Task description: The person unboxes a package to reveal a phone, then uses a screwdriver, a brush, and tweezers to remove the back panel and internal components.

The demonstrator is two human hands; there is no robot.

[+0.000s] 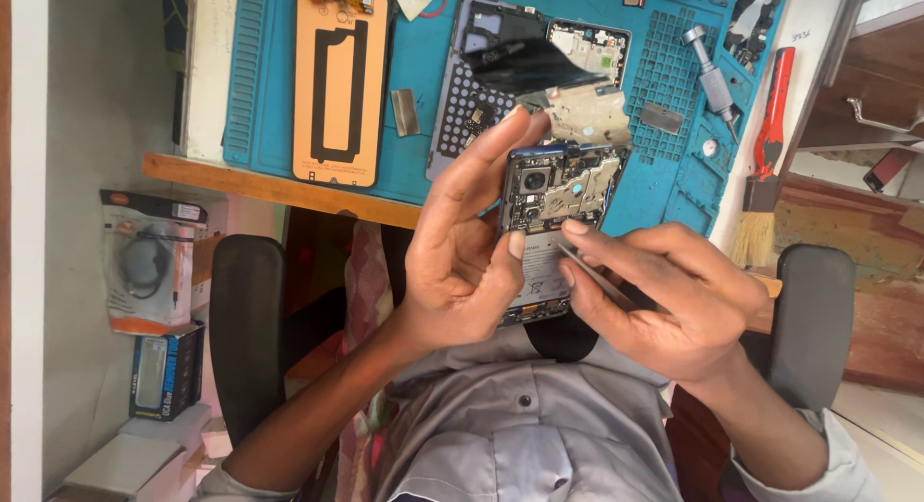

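While left hand (pixel 462 261) fingers grasp one opened phone (pixel 553 208) | right hand (pixel 674 300) fingers pinch one thin tool (pixel 592 271)

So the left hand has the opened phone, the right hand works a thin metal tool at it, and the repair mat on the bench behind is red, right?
Not quite: the head view shows the repair mat is blue, not red. The rest holds: the left hand grips the opened phone, and the right hand holds a thin metal tool against it.
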